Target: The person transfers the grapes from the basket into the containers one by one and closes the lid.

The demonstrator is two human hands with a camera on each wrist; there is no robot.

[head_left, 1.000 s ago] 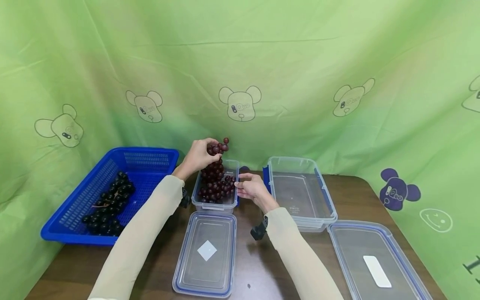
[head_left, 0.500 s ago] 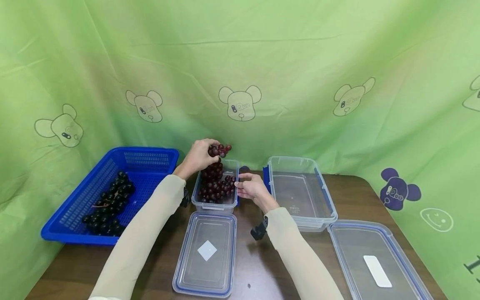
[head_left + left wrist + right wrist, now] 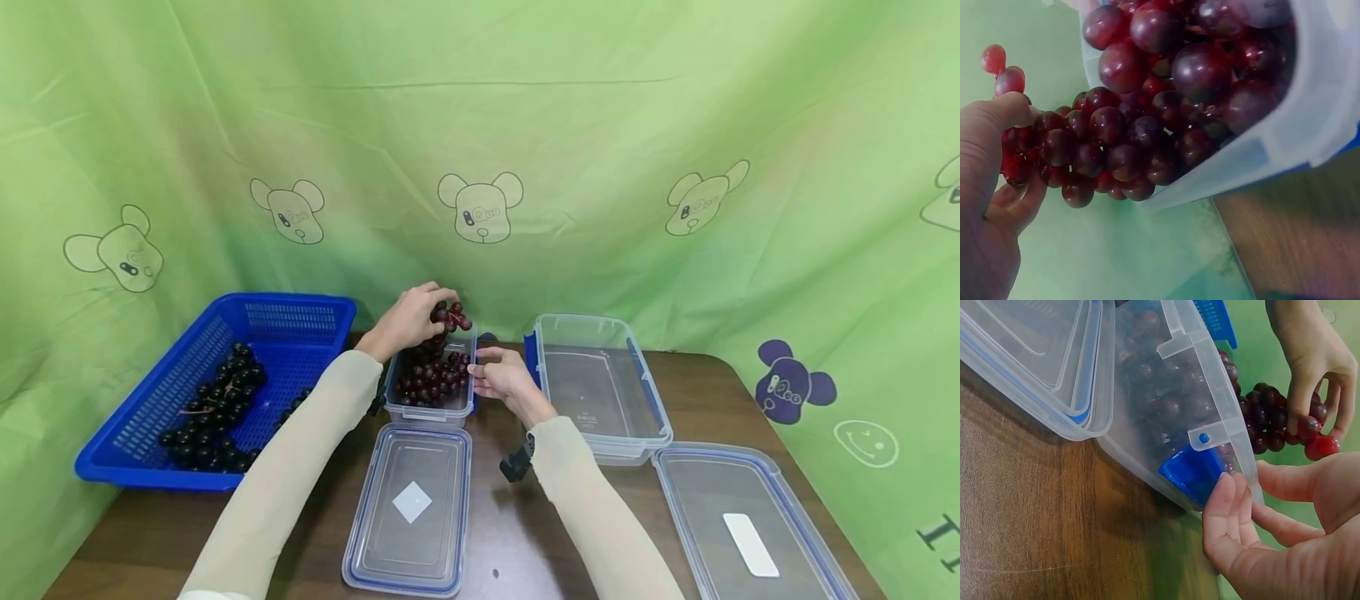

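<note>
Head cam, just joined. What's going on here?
A person's left hand holds the upper end of a bunch of red grapes, which reaches down into the small clear container. The right hand touches that container's side at a blue latch. Black grapes lie in the blue basket on the left. A larger clear container stands on the right. Both lids are off: the smaller lid and larger lid lie on the table.

I see the left grip (image 3: 408, 319) slide right and dip on my head feed, bringing the red grapes' (image 3: 454, 317) upper end lower and nearer the clear container's (image 3: 427, 415) far rim; the pale sleeve (image 3: 296, 471) shifts right too, and extra dark grapes (image 3: 292, 407) appear beside it.
</note>
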